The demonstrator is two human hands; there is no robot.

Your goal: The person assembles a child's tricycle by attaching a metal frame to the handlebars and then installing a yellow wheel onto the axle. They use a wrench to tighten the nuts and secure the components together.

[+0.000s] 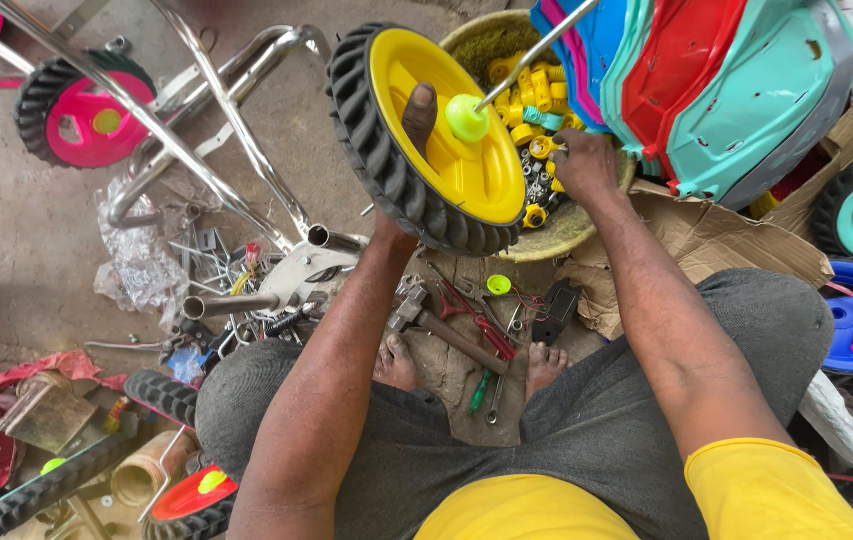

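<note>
Seen from above, person sits w/ knees spread on the ground. Left hand (415, 125) reaches up and fwd, arm nearly straight, gripping the yellow wheel (434, 135) by its black tyre: thumb lies across the yellow disc, other fingers hidden behind the rim. Wheel is held tilted on edge, in front of the basket (557, 235), w/ a lime-green cap (468, 118) at its hub and a metal rod (537, 48) running up-right from it. Right hand (585, 165), arm bent at the elbow, is over the basket's right side, fingers curled onto small yellow parts (532, 95); can't tell exactly which piece is pinched. Hammer (447, 332) and pliers (472, 310) lie on the ground between the feet.
</note>
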